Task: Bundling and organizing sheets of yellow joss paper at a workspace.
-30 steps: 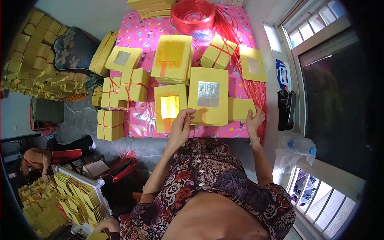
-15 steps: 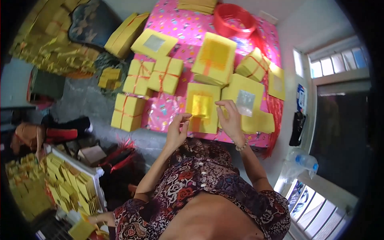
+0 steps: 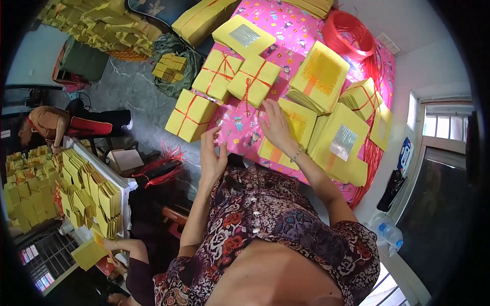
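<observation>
My left hand (image 3: 210, 158) is open, thumb and fingers apart, at the pink table cover's near left edge. Its fingertips are close to a block of yellow paper (image 3: 190, 116) tied with red ribbon; I cannot tell whether they touch it. My right hand (image 3: 278, 127) stretches its fingers over the pink cover (image 3: 245, 130), just below another tied yellow block (image 3: 253, 78). Beside the right wrist lies a yellow paper stack (image 3: 301, 118) with an orange-gold patch, partly hidden by that hand. Neither hand visibly holds anything.
More yellow stacks, one with a silver patch (image 3: 343, 143), cover the table's right side. A red ribbon coil (image 3: 348, 34) stands at the back. At left, a person (image 3: 48, 122) bends by a white-edged table (image 3: 109, 178) of yellow packets; another person's arm (image 3: 133, 248) shows below.
The view has swung, so the table sits further right. My right hand has moved left, off the gold-patched stack and over the pink cover. My left hand is nearer the tied block.
</observation>
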A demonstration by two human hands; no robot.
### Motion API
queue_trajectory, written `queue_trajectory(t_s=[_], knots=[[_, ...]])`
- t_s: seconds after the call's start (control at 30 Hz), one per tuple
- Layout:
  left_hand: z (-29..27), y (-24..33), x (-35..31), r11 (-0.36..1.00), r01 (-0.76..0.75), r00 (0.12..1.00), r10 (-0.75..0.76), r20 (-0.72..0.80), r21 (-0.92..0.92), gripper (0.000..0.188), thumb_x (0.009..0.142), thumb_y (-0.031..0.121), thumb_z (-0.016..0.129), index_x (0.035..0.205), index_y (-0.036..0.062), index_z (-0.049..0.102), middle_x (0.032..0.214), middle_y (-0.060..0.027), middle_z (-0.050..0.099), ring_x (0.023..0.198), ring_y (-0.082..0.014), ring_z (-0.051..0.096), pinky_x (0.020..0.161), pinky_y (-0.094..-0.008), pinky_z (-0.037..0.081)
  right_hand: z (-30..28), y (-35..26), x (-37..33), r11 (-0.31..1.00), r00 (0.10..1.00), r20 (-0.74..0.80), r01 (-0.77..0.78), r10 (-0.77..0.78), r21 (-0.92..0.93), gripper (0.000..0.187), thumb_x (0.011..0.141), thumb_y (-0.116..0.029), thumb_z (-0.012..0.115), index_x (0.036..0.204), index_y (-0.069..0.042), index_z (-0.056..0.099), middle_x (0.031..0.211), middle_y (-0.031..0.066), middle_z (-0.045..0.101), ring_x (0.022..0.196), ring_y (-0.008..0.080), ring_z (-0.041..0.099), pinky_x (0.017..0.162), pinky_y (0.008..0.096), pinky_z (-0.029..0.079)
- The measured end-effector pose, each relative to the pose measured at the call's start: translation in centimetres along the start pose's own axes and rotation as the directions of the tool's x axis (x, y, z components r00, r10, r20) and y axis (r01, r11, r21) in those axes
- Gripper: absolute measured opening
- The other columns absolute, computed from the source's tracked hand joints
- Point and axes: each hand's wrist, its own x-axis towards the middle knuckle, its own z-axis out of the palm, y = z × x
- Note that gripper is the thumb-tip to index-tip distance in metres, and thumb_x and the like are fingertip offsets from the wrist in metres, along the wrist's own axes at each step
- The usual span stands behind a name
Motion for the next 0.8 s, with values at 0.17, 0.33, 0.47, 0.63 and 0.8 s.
queue_trajectory(t_s=[0.17, 0.33, 0.47, 0.63, 0.8], knots=[[-4.0, -3.9, 2.8, 0.953, -0.118, 0.993, 0.117, 0.020, 0.279, 0.041, 0.083, 0.009, 0.061, 0.121, 0.0016, 0.050, 0.115, -0.0192, 0.052, 0.108, -0.0343, 0.050, 0.092, -0.0406, 0.041, 2.4, -1.1, 2.3, 0.983, 1.000, -0.021, -0.001, -0.003, -0.184, 0.054, 0.082, -0.012, 0.060, 0.131, -0.002, 0.039, 0.129, 0.0220, 0.040, 0.119, 0.0404, 0.039, 0.100, 0.0472, 0.035], [-7.2, -9.5, 5.6, 0.919, -0.205, 0.975, 0.160, 0.155, 0.338, 0.050, 0.076, 0.009, 0.066, 0.122, 0.0013, 0.048, 0.120, -0.0220, 0.047, 0.111, -0.0399, 0.043, 0.093, -0.0457, 0.039, 5.7, -2.0, 2.0, 0.870, 0.990, -0.119, -0.120, 0.071, -0.478, 0.058, 0.084, -0.024, 0.061, 0.134, -0.003, 0.039, 0.130, 0.0220, 0.042, 0.123, 0.0395, 0.038, 0.103, 0.0483, 0.032], [-8.0, -12.3, 7.5, 0.876, -0.319, 0.932, 0.222, 0.286, 0.362, 0.045, 0.072, 0.008, 0.064, 0.116, 0.0054, 0.052, 0.119, -0.0205, 0.046, 0.108, -0.0382, 0.043, 0.089, -0.0464, 0.039, 7.7, -4.9, 2.6, 0.908, 0.959, -0.263, -0.199, 0.104, -0.368, 0.052, 0.083, -0.020, 0.062, 0.129, -0.002, 0.045, 0.127, 0.0222, 0.045, 0.119, 0.0403, 0.042, 0.101, 0.0478, 0.034], [-9.4, -13.1, 8.5, 0.881, -0.331, 0.920, 0.221, 0.323, 0.339, 0.048, 0.067, 0.005, 0.063, 0.114, 0.0071, 0.054, 0.112, -0.0193, 0.047, 0.102, -0.0390, 0.045, 0.085, -0.0476, 0.040, 10.3, -12.7, 4.9, 0.996, 0.995, -0.092, -0.031, 0.023, -0.087, 0.044, 0.084, -0.009, 0.061, 0.125, -0.002, 0.048, 0.123, 0.0210, 0.048, 0.117, 0.0392, 0.045, 0.098, 0.0464, 0.038], [-7.7, -14.8, 7.1, 0.897, -0.347, 0.901, 0.238, 0.364, 0.273, 0.034, 0.069, 0.016, 0.062, 0.100, 0.0032, 0.059, 0.096, -0.0167, 0.054, 0.091, -0.0332, 0.053, 0.076, -0.0431, 0.044, 12.9, -15.3, 4.4, 0.989, 0.999, -0.013, 0.043, -0.046, -0.144, 0.044, 0.084, -0.014, 0.062, 0.124, -0.003, 0.049, 0.120, 0.0216, 0.048, 0.115, 0.0378, 0.045, 0.098, 0.0440, 0.037]])
